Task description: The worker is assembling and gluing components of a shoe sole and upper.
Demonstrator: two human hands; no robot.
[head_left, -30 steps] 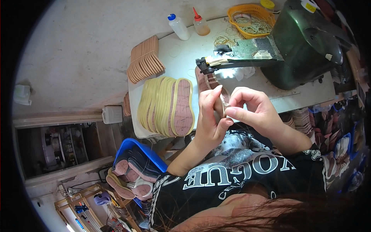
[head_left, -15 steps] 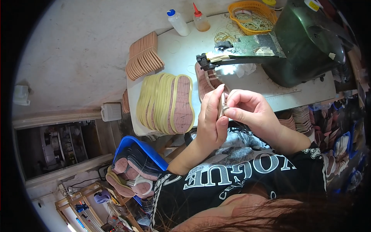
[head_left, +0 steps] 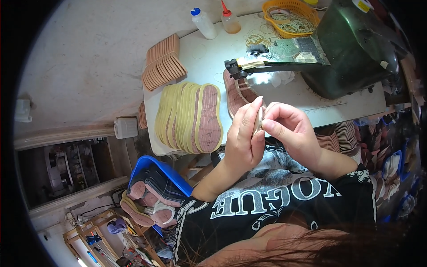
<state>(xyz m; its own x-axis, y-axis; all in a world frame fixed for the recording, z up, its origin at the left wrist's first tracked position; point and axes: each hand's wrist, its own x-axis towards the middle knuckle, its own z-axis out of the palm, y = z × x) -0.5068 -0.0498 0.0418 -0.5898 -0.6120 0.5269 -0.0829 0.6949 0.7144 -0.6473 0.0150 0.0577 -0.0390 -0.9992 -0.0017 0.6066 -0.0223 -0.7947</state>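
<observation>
Close in front of my body, my left hand [head_left: 243,135] is closed around a thin beige piece [head_left: 257,124], which I see almost edge-on. My right hand [head_left: 291,133] pinches with thumb and forefinger at that piece's right edge. Most of the piece is hidden by my fingers, so its full shape does not show. Just beyond my hands, pinkish-brown insoles [head_left: 232,91] lie under the sewing machine's arm [head_left: 275,60]. To the left, a fanned row of insoles with yellow borders [head_left: 209,120] rests on the white table [head_left: 320,104].
A bundle of tan sole-shaped pieces [head_left: 162,64] stands at the far left of the table. Behind are two squeeze bottles [head_left: 203,24] and a yellow basket [head_left: 291,29] of cords. The dark green machine body [head_left: 356,49] rises at right. A blue bin [head_left: 153,167] of insoles stands lower left.
My right thumb and forefinger have shifted slightly along the beige piece's edge, and the piece has turned a little. The whole view has moved slightly; the table things stay put.
</observation>
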